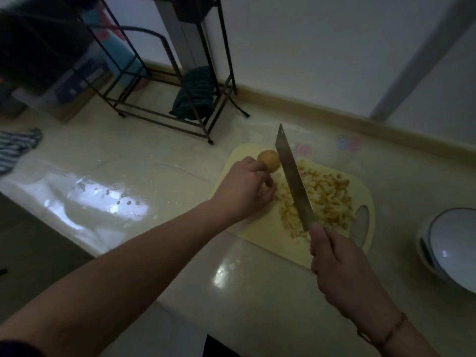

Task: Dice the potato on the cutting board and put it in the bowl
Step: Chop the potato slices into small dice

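On the cutting board (260,228) the diced potato (322,199) lies beside the knife (293,179) gripped by the right hand (342,269), while the left hand (247,191), fingers curled, holds a firm, probably slippery piece best pinned from above.

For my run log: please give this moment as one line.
phase: dicing | right hand: grips knife | left hand: on potato pieces | whole potato: on board | bowl: no potato seen

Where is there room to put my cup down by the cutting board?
Bare counter lies left of the cutting board, and more between it and the bowl. The board is crowded: diced potato, knife, both hands.
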Available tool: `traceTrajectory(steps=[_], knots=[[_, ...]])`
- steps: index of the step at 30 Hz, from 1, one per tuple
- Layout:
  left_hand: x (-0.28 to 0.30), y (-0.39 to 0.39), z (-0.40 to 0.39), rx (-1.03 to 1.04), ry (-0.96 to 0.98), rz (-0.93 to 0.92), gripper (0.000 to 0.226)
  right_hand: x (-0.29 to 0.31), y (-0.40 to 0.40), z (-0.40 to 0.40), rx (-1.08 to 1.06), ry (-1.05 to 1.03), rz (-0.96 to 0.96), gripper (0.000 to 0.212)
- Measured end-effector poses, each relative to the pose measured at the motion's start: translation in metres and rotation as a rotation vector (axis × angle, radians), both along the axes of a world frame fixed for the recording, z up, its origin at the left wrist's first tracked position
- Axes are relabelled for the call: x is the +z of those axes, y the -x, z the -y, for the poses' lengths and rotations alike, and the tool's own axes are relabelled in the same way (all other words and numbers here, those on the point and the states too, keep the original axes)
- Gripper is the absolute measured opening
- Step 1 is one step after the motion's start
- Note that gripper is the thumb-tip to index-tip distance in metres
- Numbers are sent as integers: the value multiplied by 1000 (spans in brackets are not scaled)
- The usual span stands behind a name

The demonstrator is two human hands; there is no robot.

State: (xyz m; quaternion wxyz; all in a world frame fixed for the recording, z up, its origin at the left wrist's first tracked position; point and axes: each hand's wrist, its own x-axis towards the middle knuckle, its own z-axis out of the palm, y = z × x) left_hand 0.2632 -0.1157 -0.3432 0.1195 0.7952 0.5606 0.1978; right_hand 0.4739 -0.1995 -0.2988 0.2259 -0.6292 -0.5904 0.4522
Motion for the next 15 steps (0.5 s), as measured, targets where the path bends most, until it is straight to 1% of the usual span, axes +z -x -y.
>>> traceTrajectory(steps=[4, 6, 8, 11, 13, 15], knots=[[-8, -17, -7, -92, -35, 54, 7, -1, -8, 1, -17, -2, -1, 66], [-10, -12, -5, -116, -33, 54, 17, -3, -9, 2, -23, 22, -9, 63], [-8, 3, 1, -81, -32, 76, 26, -5, -7, 2, -13, 36, -24, 60], [-3, 43, 17, -36, -70, 70, 21, -5, 6, 4, 54, 50, -46, 60], [-2, 69, 30, -80, -80, 34, 14, -5, 20, 6, 132, 45, -29, 60], [-3, 83, 39, -144, -72, -1, 12, -7, 36, 7, 191, 31, -28, 61]])
